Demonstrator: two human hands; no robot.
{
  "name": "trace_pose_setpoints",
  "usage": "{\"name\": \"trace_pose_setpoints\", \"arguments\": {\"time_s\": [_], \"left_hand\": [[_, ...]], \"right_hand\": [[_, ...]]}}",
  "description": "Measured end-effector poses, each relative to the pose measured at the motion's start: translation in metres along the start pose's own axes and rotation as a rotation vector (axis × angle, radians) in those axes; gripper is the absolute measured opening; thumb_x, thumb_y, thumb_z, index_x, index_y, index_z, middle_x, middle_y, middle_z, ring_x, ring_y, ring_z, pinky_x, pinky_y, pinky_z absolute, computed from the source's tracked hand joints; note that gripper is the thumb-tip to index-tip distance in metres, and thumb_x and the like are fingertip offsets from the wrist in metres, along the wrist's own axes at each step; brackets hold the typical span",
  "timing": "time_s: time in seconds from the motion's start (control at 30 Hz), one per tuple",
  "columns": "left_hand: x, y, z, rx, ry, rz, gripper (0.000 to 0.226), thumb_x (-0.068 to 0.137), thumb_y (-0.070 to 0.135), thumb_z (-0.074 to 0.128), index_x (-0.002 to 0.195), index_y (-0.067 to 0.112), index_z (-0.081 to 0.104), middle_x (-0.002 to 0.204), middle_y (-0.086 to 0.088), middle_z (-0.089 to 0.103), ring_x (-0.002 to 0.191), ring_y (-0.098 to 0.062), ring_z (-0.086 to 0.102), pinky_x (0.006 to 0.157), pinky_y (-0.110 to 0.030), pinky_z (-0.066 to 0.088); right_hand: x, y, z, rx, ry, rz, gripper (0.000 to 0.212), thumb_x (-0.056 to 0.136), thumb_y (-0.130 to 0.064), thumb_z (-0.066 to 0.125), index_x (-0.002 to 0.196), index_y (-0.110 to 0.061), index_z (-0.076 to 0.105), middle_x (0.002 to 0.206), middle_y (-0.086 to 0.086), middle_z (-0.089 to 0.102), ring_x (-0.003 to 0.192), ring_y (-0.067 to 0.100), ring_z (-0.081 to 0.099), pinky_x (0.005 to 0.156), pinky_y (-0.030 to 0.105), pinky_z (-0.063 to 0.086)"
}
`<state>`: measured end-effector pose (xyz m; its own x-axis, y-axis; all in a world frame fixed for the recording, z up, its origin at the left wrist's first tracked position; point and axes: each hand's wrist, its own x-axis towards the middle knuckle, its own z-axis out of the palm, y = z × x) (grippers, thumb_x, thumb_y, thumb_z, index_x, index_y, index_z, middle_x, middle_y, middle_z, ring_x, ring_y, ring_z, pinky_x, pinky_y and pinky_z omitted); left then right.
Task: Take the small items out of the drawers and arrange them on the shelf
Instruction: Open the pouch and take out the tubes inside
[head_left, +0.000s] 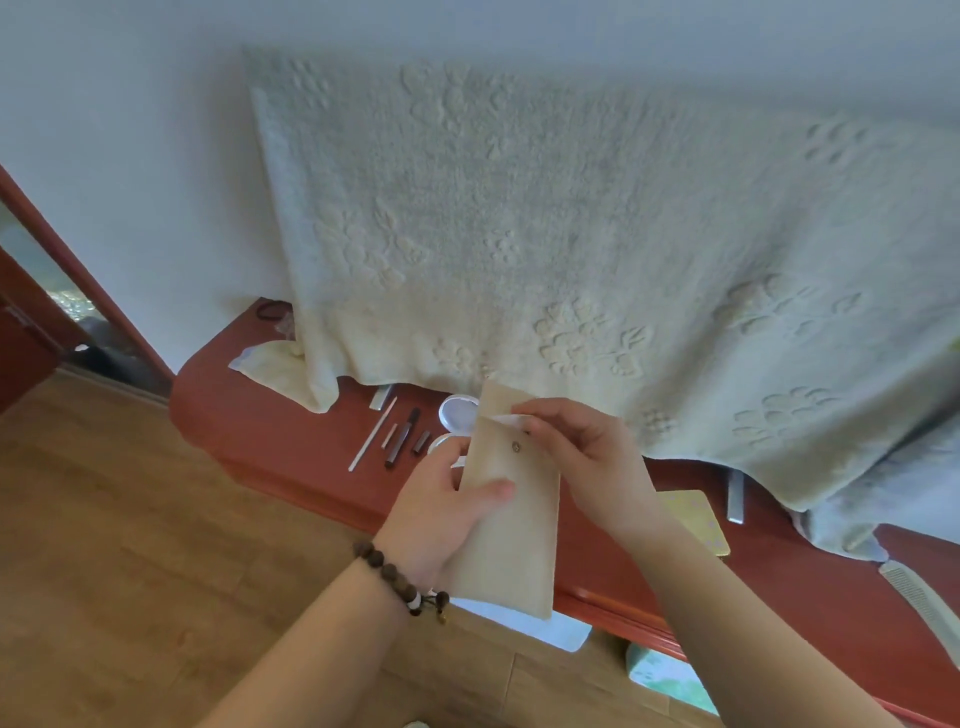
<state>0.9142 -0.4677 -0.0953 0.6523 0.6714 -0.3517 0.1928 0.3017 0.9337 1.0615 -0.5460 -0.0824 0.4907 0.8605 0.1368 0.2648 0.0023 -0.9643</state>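
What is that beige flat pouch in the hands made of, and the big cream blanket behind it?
The beige flat pouch looks like soft matte cloth or faux suede, with a small metal snap. The big cream blanket seems plush fleece: fuzzy, with pressed-in flower shapes.

The blanket (571, 249) hides most of the red shelf (249, 415) top and runs off the right edge. A beige pouch (511, 519) covers part of the white round case (457, 413). The comb (919, 608) is cut off at the right. The small dark sticks (402, 439) are too small to identify.
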Motion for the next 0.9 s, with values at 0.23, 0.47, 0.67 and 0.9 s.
{"name": "trace_pose_setpoints", "arguments": {"time_s": [0.23, 0.47, 0.67, 0.9], "left_hand": [[-0.006, 0.019, 0.018, -0.085, -0.053, -0.072, 0.040, 0.070, 0.009, 0.076, 0.108, 0.010, 0.061, 0.098, -0.019, 0.072, 0.089, -0.037, 0.069, 0.083, -0.056, 0.054], [-0.011, 0.031, 0.024, -0.096, -0.047, -0.109, 0.037, 0.077, 0.005, 0.074, 0.110, 0.005, 0.059, 0.104, -0.023, 0.069, 0.093, -0.040, 0.068, 0.084, -0.055, 0.054], [-0.012, 0.030, 0.025, -0.053, -0.062, -0.093, 0.033, 0.079, 0.006, 0.073, 0.109, 0.007, 0.058, 0.103, -0.019, 0.070, 0.093, -0.037, 0.069, 0.082, -0.053, 0.056], [0.007, 0.010, 0.033, 0.045, -0.076, -0.056, 0.031, 0.081, 0.010, 0.072, 0.109, 0.013, 0.060, 0.097, -0.011, 0.072, 0.081, -0.024, 0.071, 0.066, -0.036, 0.058]], "right_hand": [[-0.016, 0.003, -0.018, -0.143, -0.003, -0.134, 0.026, 0.097, -0.010, 0.050, 0.110, -0.019, 0.069, 0.107, -0.017, 0.070, 0.104, -0.003, 0.062, 0.086, 0.009, 0.042], [-0.025, 0.010, -0.021, -0.378, -0.023, -0.360, 0.032, 0.097, -0.007, 0.044, 0.125, -0.013, 0.061, 0.127, -0.005, 0.061, 0.126, 0.003, 0.051, 0.115, 0.027, 0.028], [-0.032, 0.008, -0.032, -0.589, -0.161, -0.495, 0.045, 0.101, -0.029, 0.032, 0.134, -0.004, 0.051, 0.143, 0.005, 0.049, 0.140, 0.013, 0.036, 0.118, 0.034, 0.025], [-0.039, 0.037, -0.038, -0.647, -0.221, -0.336, 0.052, 0.098, -0.042, 0.039, 0.144, -0.018, 0.038, 0.154, -0.005, 0.030, 0.146, 0.005, 0.015, 0.120, 0.030, 0.016]]}}
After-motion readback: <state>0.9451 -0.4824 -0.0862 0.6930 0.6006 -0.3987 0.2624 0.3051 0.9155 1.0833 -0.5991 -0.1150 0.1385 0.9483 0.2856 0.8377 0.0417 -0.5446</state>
